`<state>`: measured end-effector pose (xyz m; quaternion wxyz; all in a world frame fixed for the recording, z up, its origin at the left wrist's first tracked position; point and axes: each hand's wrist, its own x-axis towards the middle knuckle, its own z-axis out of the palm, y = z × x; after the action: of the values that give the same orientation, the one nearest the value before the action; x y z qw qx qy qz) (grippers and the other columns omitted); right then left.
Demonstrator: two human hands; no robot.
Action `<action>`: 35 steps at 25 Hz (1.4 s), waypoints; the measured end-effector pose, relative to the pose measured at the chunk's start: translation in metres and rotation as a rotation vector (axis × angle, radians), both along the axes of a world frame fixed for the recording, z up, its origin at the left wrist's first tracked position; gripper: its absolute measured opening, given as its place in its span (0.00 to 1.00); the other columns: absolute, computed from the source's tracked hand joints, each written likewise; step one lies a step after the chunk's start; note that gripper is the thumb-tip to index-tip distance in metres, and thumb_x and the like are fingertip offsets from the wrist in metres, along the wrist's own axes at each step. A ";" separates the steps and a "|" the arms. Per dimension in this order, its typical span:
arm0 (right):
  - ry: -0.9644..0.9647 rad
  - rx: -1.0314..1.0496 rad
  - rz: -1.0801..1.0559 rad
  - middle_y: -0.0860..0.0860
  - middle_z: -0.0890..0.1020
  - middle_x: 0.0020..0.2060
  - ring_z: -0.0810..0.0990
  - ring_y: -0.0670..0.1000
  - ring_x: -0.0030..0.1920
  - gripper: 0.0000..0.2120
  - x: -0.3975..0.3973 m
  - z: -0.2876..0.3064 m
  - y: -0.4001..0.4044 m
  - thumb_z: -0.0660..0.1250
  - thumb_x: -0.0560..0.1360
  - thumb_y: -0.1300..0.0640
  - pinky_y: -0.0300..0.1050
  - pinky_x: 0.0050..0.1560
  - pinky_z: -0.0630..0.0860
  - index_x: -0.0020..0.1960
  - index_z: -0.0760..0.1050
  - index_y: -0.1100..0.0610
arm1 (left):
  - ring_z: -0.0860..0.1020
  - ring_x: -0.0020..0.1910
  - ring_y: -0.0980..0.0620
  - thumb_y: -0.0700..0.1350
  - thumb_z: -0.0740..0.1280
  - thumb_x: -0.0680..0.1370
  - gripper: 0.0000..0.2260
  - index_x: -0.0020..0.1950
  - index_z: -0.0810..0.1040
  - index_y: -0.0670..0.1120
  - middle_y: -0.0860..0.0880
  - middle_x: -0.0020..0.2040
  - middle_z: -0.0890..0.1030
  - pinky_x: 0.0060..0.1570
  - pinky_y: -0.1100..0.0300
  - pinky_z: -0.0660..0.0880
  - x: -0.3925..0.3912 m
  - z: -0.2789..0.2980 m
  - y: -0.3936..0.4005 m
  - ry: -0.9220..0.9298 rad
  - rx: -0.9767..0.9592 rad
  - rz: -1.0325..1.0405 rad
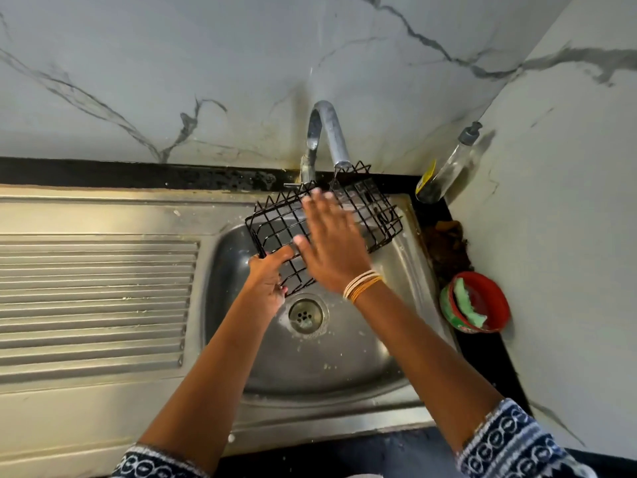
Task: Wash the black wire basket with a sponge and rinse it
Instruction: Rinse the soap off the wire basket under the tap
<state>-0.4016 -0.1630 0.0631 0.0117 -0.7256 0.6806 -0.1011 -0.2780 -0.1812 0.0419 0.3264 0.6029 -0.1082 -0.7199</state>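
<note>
The black wire basket (375,215) is held tilted over the steel sink (344,360), right under the tap spout (331,132), with a thin stream of water falling on its far edge. My left hand (267,281) grips the basket's near left corner. My right hand (332,243) lies flat and open against the basket's wires, fingers spread and blurred. A green sponge (467,303) rests in a red dish (496,298) on the counter to the right, apart from both hands.
A ribbed steel draining board (96,298) stretches to the left of the bowl. The drain (306,315) sits below the basket. A clear pump bottle (448,170) leans in the back right corner. Marble walls close the back and right.
</note>
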 end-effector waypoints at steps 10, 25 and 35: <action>-0.061 -0.031 -0.270 0.60 0.50 0.77 0.46 0.60 0.77 0.33 -0.034 -0.007 -0.033 0.47 0.79 0.42 0.61 0.75 0.48 0.78 0.47 0.58 | 0.73 0.56 0.52 0.38 0.73 0.68 0.33 0.72 0.65 0.45 0.45 0.60 0.73 0.63 0.50 0.67 0.005 0.005 0.002 0.054 0.063 0.097; 0.143 -0.006 0.203 0.53 0.51 0.78 0.48 0.55 0.78 0.28 0.007 -0.011 -0.013 0.44 0.80 0.46 0.59 0.76 0.47 0.78 0.48 0.52 | 0.68 0.40 0.54 0.42 0.73 0.68 0.18 0.55 0.73 0.44 0.48 0.47 0.70 0.53 0.50 0.67 0.006 -0.003 0.004 0.082 0.095 0.065; 0.058 0.022 0.061 0.57 0.49 0.78 0.46 0.57 0.77 0.31 0.025 -0.013 -0.025 0.47 0.80 0.43 0.58 0.76 0.45 0.78 0.46 0.56 | 0.67 0.39 0.55 0.42 0.73 0.67 0.25 0.62 0.71 0.46 0.49 0.45 0.70 0.49 0.50 0.68 0.014 -0.008 0.003 0.001 0.091 -0.029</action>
<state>-0.3763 -0.1878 0.0497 0.0030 -0.7484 0.6593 -0.0724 -0.2636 -0.1786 0.0339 0.2882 0.6149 -0.0840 -0.7292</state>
